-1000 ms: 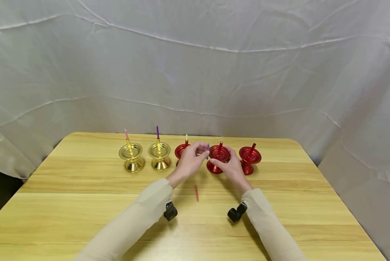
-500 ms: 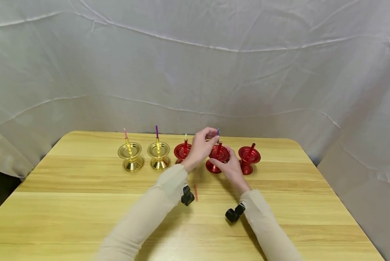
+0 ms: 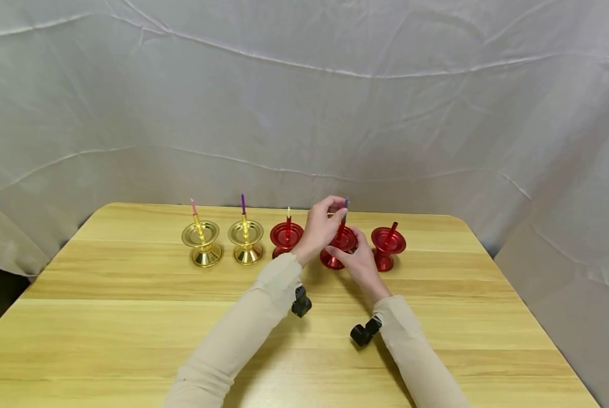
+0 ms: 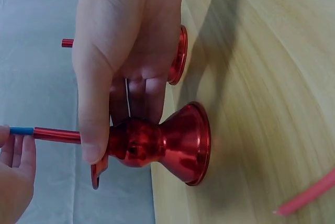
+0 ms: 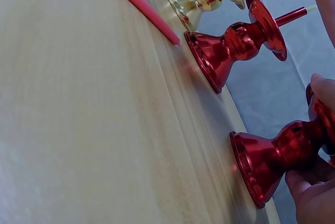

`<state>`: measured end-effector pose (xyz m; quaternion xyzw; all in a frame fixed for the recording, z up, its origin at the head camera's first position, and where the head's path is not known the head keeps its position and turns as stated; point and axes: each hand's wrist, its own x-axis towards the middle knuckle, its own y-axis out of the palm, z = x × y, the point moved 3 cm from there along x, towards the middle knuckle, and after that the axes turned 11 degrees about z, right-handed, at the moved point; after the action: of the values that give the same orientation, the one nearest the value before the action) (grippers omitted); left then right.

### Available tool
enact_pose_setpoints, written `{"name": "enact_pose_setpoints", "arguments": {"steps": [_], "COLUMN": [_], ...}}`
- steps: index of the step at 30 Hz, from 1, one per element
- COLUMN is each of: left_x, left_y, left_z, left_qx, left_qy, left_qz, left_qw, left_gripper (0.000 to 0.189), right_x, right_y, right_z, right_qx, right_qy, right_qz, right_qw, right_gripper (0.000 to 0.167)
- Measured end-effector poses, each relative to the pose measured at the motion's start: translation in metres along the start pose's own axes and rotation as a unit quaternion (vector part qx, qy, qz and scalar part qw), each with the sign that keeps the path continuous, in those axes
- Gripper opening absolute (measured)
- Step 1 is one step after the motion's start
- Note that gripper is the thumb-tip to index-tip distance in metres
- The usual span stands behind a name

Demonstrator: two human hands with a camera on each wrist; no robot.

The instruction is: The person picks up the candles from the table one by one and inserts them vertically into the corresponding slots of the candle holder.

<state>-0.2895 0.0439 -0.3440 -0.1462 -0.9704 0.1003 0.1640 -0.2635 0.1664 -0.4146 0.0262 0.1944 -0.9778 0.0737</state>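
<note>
My left hand (image 3: 319, 228) pinches a slim blue candle (image 4: 22, 130) upright between thumb and fingers. In the left wrist view the candle's lower end meets the top of the thin tube of a shiny red candle holder (image 4: 183, 145). Around the cup and dish of that holder, my right hand (image 3: 361, 262) curls its thumb and fingers. The holder's foot stands on the table. To its left is another red holder (image 5: 241, 43) bearing a pale yellow candle (image 3: 289, 212). On the right stands a third red holder (image 3: 388, 241) whose tube has no candle.
Two gold holders stand at the left, one with a pink candle (image 3: 193, 205), the other with a purple candle (image 3: 243, 203). A pinkish-red candle (image 5: 149, 13) lies on the wooden table (image 3: 131, 340); my left arm hides it in the head view. A pale curtain (image 3: 304, 113) hangs behind.
My left hand has moved up and right with the blue candle, then lowered it onto the tube of the red holder. My right hand keeps its hold on the holder.
</note>
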Motion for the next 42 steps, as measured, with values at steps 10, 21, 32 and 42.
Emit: {"name": "enact_pose_setpoints", "arguments": {"steps": [10, 21, 32, 42], "left_x": [0.0, 0.0, 0.0, -0.011], "left_y": [0.0, 0.001, 0.002, -0.002], "left_z": [0.0, -0.001, 0.0, 0.005], "left_qx": [0.017, 0.065, 0.068, 0.051], "left_qy": [-0.01, 0.004, 0.01, -0.004], "left_qz": [0.009, 0.015, 0.017, 0.01], "left_qw": [0.9998, 0.9978, 0.9975, 0.9986], "left_gripper": [0.02, 0.019, 0.019, 0.021], "right_x": [0.0, 0.0, 0.001, 0.001], "right_y": [0.0, 0.0, -0.001, 0.0], "right_z": [0.0, -0.001, -0.003, -0.003], "right_qx": [-0.005, -0.013, -0.008, 0.017], "right_qy": [-0.001, 0.001, 0.0, -0.006], "right_qz": [0.0, 0.001, -0.003, -0.006], "right_qw": [1.0, 0.9999, 1.0, 0.9998], "right_gripper": [0.086, 0.09, 0.09, 0.091]}}
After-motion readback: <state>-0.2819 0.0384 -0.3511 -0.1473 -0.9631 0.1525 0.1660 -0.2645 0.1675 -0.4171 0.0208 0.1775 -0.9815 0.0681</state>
